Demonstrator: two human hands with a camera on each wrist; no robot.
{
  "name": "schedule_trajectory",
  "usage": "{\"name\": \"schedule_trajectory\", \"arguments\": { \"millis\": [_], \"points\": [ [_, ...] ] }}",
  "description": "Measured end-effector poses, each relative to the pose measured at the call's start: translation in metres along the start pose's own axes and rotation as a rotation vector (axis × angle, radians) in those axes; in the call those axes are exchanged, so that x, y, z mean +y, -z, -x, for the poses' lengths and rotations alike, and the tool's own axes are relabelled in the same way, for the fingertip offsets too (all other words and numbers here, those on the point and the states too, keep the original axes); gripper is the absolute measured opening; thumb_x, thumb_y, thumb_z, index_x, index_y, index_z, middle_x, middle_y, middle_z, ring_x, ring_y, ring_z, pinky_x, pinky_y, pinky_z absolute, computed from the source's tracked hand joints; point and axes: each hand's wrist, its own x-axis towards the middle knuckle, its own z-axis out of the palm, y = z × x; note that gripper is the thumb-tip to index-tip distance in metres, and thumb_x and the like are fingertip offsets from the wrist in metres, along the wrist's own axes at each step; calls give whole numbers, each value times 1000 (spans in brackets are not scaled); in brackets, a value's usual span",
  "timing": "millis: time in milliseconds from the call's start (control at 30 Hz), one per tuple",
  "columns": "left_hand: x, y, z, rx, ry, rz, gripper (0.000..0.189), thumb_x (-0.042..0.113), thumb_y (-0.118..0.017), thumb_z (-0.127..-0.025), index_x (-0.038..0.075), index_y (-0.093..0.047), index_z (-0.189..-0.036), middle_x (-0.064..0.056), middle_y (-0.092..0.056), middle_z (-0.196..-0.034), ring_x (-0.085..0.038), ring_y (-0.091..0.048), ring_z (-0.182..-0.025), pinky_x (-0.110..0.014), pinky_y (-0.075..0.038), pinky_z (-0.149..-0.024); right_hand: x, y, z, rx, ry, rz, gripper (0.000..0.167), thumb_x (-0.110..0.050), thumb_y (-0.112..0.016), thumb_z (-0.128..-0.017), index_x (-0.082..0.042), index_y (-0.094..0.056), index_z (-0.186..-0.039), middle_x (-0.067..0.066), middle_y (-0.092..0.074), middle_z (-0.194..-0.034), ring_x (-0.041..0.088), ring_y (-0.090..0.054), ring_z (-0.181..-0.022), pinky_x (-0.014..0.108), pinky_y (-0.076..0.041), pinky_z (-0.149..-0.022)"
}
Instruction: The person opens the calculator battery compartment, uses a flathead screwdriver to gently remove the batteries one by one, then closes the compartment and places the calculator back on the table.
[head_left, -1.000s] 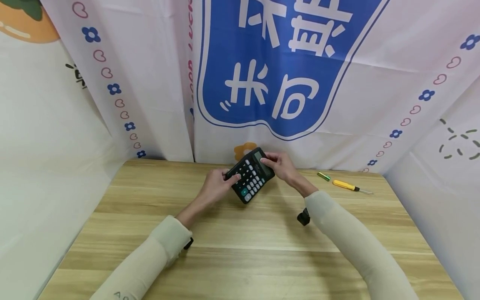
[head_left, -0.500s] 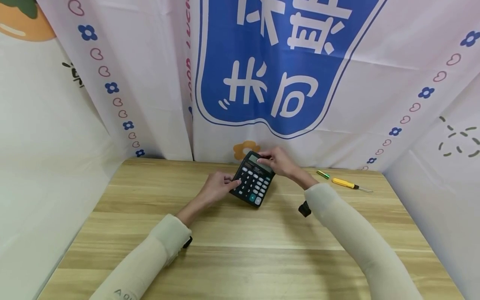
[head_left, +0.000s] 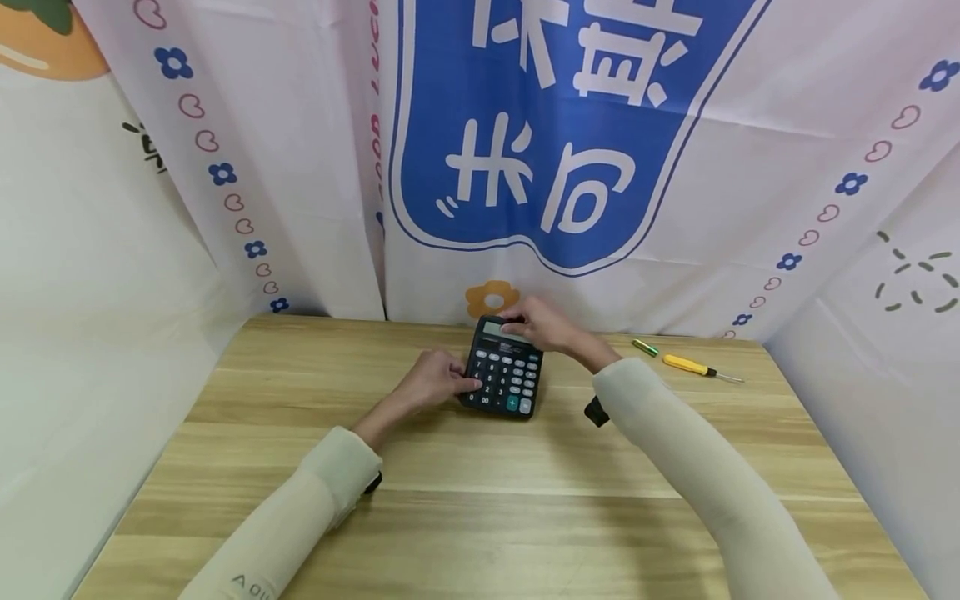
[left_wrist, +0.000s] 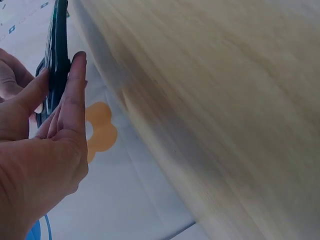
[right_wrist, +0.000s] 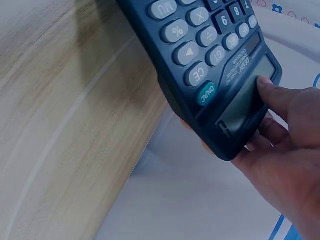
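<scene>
Both hands hold a black calculator [head_left: 501, 375] above the back of the wooden table, its keys and display facing up toward the head camera. My left hand [head_left: 431, 382] pinches its lower left side, thumb over the keys and fingers beneath. At the top edge, my right hand [head_left: 547, 325] grips it with the thumb [right_wrist: 272, 95] on the grey display [right_wrist: 250, 100]. In the left wrist view the calculator [left_wrist: 57, 55] shows edge-on between thumb and fingers of the left hand [left_wrist: 45, 150]. The right wrist view shows a shadow under the calculator [right_wrist: 200, 65] on the wood.
A yellow-handled screwdriver [head_left: 688, 364] and a green battery [head_left: 645, 347] lie at the table's back right. A printed cloth [head_left: 450, 283] hangs close behind the table's back edge [head_left: 337, 317]. The wooden tabletop [head_left: 480, 517] stretches in front of the hands.
The calculator has turned from a diagonal tilt to nearly upright in the head view, and has come slightly lower. Both hands keep their hold; the screwdriver and battery stay put.
</scene>
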Motion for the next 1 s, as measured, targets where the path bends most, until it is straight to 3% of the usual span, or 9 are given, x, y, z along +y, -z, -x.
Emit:
{"name": "schedule_trajectory", "arguments": {
  "millis": [200,400,533,733,1000],
  "points": [
    [-2,-4,0,-47,64,9,15,12,-81,-95,-3,-80,-92,-9,-79,-87,-19,-77,-72,-33,-64,-67,-1,-7,-5,-37,23,74,24,-8,-69,-103,0,-78,-124,13,-78,-120,26,-74,-109,43,-58,-98],
    [-1,-4,-1,-43,74,-60,15,13,-83,-94,-1,-80,-87,-7,-78,-80,-22,-76,-66,-32,-64,-62,0,-13,-8,-19,45,81,21,-5,-70,-102,1,-79,-119,13,-80,-109,23,-73,-94,40,-59,-87],
    [2,-3,-1,-40,92,-127,17,14,-84,-93,1,-80,-84,-6,-76,-74,-21,-75,-63,-31,-62,-60,-1,-17,-10,-18,33,83,22,-5,-70,-102,2,-78,-122,14,-80,-112,24,-74,-99,41,-59,-89],
    [6,-3,-3,-21,131,-260,27,23,-87,-90,5,-77,-73,-6,-73,-65,-21,-73,-60,-23,-52,-49,-4,-23,-14,-11,3,119,25,-8,-70,-103,1,-76,-125,15,-76,-123,30,-71,-118,42,-57,-102],
    [5,-3,-5,-20,134,-340,34,26,-90,-88,5,-74,-67,-6,-71,-61,-20,-72,-56,-18,-40,-44,-3,-32,-17,-5,-28,121,24,-10,-71,-102,-3,-78,-125,11,-78,-120,25,-74,-111,40,-59,-98]
  ]
}}
